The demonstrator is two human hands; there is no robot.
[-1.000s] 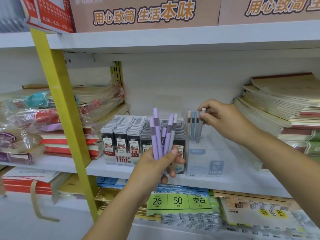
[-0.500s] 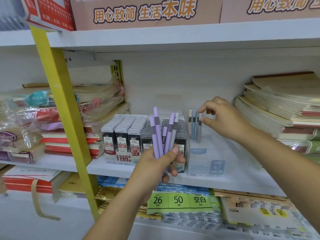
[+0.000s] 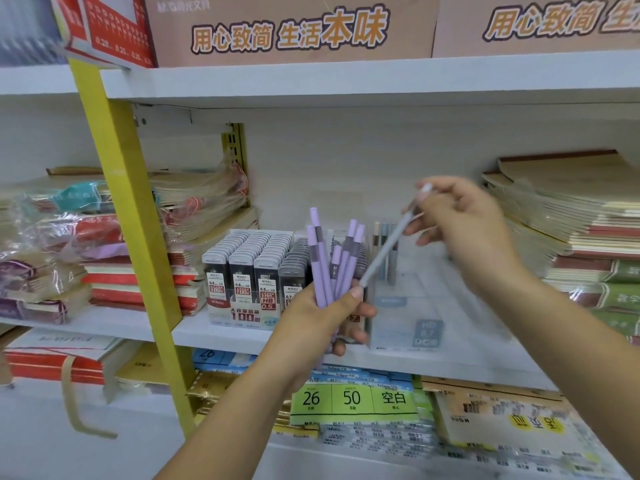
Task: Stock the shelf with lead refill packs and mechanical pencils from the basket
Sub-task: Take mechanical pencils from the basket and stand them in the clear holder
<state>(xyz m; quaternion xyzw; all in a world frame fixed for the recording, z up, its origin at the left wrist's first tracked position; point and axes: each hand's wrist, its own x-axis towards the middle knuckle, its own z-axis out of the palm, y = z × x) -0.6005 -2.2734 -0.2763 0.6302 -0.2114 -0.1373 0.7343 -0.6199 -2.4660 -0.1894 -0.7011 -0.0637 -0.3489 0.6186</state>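
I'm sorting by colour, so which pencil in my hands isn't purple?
The grey pencil pinched in your right hand, slanting down toward your left thumb. The bunch of pencils gripped in your left hand is all purple.

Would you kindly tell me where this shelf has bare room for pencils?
The clear bin is mostly bare in front of its few standing pencils; a bare shelf strip lies between it and the notebook stack. Leftward, the lead refill packs are tightly packed.
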